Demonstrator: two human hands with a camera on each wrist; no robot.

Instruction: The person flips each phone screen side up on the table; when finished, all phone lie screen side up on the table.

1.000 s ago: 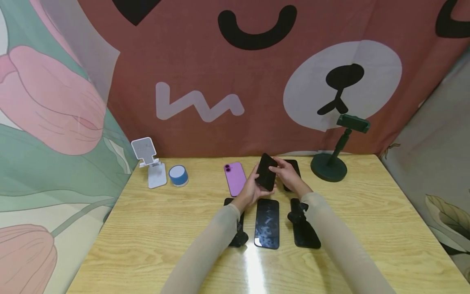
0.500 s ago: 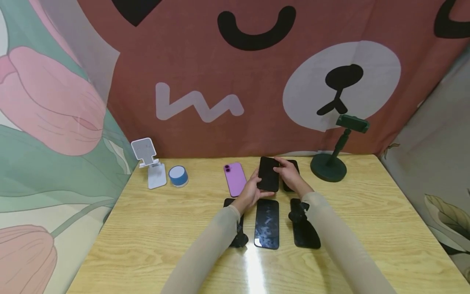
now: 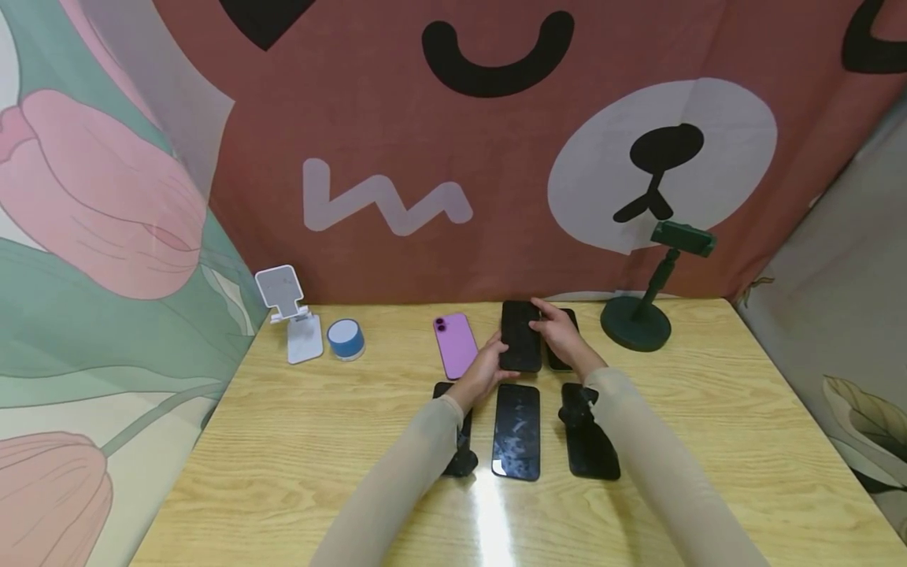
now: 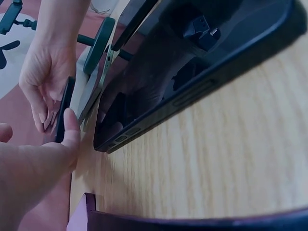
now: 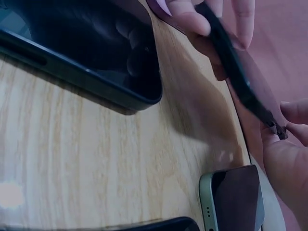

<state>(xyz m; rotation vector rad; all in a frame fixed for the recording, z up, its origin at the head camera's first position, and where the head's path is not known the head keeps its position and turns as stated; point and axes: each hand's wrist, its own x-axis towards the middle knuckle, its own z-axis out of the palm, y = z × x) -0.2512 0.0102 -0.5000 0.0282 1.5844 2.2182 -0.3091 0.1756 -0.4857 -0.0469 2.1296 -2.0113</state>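
A black phone [image 3: 520,336] is held between both hands at the middle back of the table. My left hand [image 3: 483,373] grips its lower left edge, thumb on the near face in the left wrist view. My right hand [image 3: 560,331] pinches its right side near the top. Edge-on in the right wrist view, the held phone [image 5: 233,67] shows its side buttons, and a gap separates it from the tabletop. Just left lies a purple phone [image 3: 456,346], back up with its cameras showing. Below my right hand lies a green-edged phone [image 5: 236,197], partly covered in the head view.
Several dark phones lie in a front row: a middle one [image 3: 516,433], a right one [image 3: 595,453] and a left one [image 3: 442,388] partly behind my wrist. A white stand [image 3: 304,339], a blue cylinder [image 3: 345,340] and a green stand [image 3: 635,324] stand at the back.
The held phone has turned from a tilt to nearly straight and come slightly lower and right. Both hands have kept hold of it; the other phones have not moved.
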